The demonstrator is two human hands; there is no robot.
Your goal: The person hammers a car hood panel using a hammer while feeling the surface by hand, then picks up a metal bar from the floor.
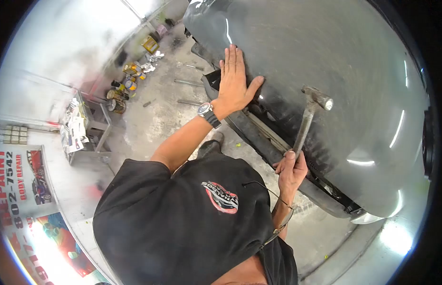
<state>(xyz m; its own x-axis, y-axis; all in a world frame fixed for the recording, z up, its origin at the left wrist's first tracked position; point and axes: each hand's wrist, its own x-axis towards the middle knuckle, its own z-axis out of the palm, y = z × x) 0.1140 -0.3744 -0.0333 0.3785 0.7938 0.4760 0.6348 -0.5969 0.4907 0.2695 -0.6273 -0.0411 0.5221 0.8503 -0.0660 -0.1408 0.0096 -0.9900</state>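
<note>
My left hand point(234, 85) lies flat on the front edge of a grey car hood point(297, 42), fingers stretched out and thumb spread to the side. A dark watch point(207, 114) is on that wrist. In my right hand point(292, 172) is a hammer point(304, 126), gripped by its handle. Its metal head points up and away from me, over the hood. I cannot tell whether the head touches the surface. Between the hood and the dark bumper edge point(244, 135) runs an open gap with dark parts inside.
Several cans point(117, 97) and a yellow container point(150, 44) stand along the wall at left. Bar-like tools point(188, 83) lie on the concrete floor point(145, 123) near the car. A grey stand point(95, 128) holds papers. Glasses point(278, 230) hang at my shirt.
</note>
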